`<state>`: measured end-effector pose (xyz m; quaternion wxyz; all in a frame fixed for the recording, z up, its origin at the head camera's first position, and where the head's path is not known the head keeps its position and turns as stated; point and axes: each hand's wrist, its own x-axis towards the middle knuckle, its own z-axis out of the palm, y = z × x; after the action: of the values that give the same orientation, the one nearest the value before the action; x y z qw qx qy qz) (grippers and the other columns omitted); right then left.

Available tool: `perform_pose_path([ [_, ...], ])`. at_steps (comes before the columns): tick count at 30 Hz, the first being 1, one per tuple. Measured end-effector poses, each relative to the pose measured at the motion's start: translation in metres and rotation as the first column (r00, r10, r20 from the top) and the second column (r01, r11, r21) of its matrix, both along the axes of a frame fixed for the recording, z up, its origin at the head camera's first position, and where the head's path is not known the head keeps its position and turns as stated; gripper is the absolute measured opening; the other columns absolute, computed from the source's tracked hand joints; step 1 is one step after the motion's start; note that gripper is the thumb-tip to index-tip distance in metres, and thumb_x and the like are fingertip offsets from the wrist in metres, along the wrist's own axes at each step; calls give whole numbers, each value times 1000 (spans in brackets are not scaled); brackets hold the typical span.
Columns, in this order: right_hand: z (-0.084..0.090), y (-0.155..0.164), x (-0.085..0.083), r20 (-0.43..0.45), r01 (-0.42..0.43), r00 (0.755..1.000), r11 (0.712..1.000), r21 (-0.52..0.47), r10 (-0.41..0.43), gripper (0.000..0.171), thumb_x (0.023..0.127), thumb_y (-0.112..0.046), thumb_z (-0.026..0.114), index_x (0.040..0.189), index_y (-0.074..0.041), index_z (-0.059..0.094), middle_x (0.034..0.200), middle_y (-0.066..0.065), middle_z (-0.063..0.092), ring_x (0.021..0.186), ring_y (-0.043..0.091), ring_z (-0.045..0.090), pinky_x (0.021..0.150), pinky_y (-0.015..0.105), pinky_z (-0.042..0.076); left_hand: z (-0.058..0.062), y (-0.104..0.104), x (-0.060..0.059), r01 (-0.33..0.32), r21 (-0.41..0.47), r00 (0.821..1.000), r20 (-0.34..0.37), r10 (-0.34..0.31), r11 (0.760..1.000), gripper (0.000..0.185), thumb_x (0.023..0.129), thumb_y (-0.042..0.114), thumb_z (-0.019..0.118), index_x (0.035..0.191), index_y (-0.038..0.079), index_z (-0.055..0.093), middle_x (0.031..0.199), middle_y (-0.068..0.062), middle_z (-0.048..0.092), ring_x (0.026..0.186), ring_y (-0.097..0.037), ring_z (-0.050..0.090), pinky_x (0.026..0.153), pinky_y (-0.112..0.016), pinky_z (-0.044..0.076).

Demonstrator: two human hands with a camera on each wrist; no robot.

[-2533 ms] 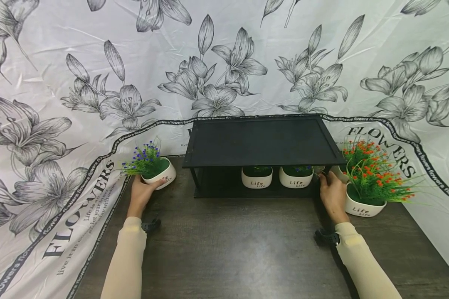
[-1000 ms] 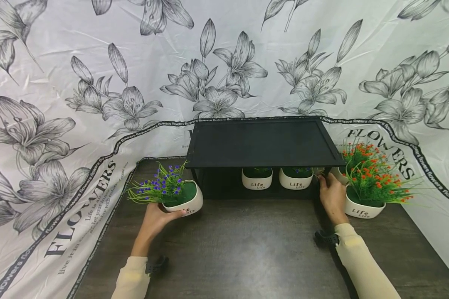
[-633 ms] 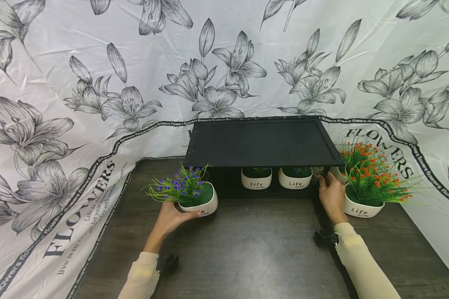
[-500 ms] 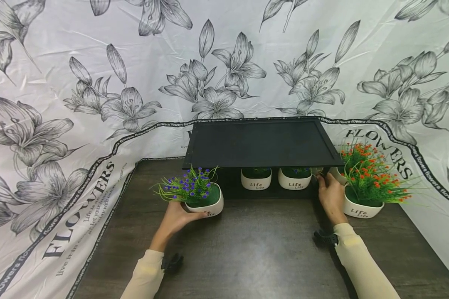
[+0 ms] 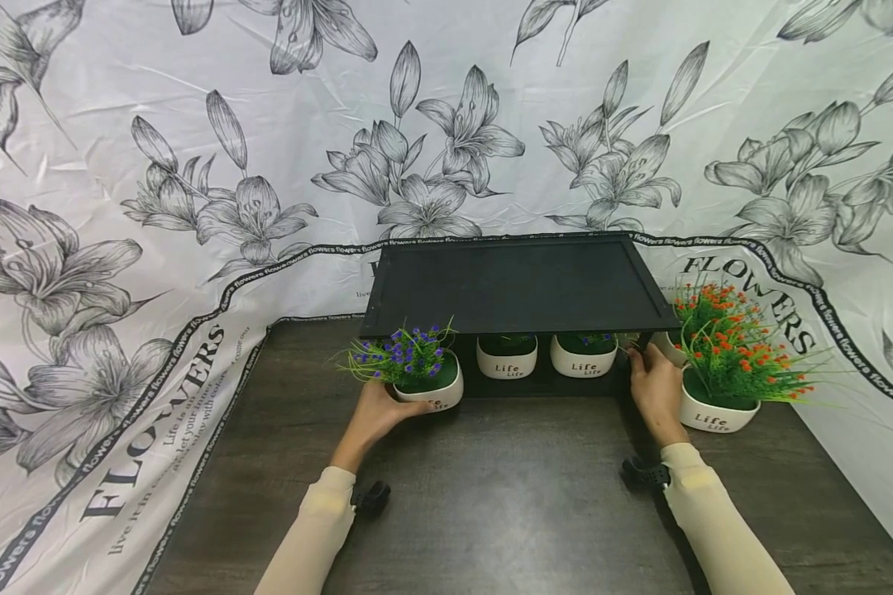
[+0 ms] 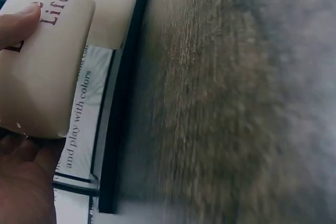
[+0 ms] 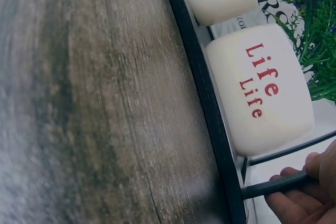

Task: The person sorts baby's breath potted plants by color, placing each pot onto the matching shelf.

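My left hand (image 5: 375, 413) grips a white pot of purple flowers (image 5: 427, 388), thumb over the "Life" lettering and fingers beneath. The pot is at the left front of a black shelf (image 5: 521, 285), its blooms overlapping the top panel's front edge. In the left wrist view the held pot (image 6: 47, 66) is beside another white pot (image 6: 113, 9). My right hand (image 5: 656, 388) holds the shelf's thin right-hand post (image 7: 278, 184), with fingers and thumb around it. Inside the shelf stand two white pots, the middle one (image 5: 506, 359) and the right one (image 5: 584, 358).
Right of my right hand stands a white pot with orange flowers (image 5: 720, 405), another orange-flowered plant (image 5: 714, 310) behind it. The dark wooden table (image 5: 521, 496) reaches back to a white flower-printed cloth (image 5: 268, 124).
My left hand has carried the purple-flowered pot from the table's left side, first toward me, then right to the shelf's left front. My right hand stays on the post.
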<state>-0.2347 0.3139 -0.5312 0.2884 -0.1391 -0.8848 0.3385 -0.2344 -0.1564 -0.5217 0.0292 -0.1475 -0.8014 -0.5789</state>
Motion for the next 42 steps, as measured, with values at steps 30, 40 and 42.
perform_pose_path([
  [30, 0, -2, -1, 0, -5, 1000, 1000, 6, 5, 22, 108, -19, 65, 93, -3, 62, 73, 17, 62, 60, 30, 50, 53, 36, 33, -19, 23, -55, -98, -144, 988, 105, 114, 985, 75, 81, 33, 93, 141, 5, 60, 126, -20, 72, 113, -36, 72, 98, -54, 60],
  [40, 0, -2, 0, 3, 1, 1000, 1000, 11, -1, 21, 108, -19, 65, 95, -3, 64, 73, 15, 62, 59, 28, 49, 52, 34, 32, -22, 25, -59, -60, -102, 991, 116, 72, 993, 83, 85, 28, 91, 154, 8, 49, 137, -21, 67, 123, -38, 68, 106, -57, 56],
  [42, 0, -1, 1, 4, 0, 1000, 1000, 13, 0, 22, 108, -19, 64, 94, -3, 63, 72, 15, 61, 58, 28, 48, 51, 35, 31, -22, 25, -59, -57, -106, 990, 126, 70, 993, 86, 85, 30, 91, 156, 9, 47, 138, -21, 67, 125, -39, 68, 107, -58, 55],
])
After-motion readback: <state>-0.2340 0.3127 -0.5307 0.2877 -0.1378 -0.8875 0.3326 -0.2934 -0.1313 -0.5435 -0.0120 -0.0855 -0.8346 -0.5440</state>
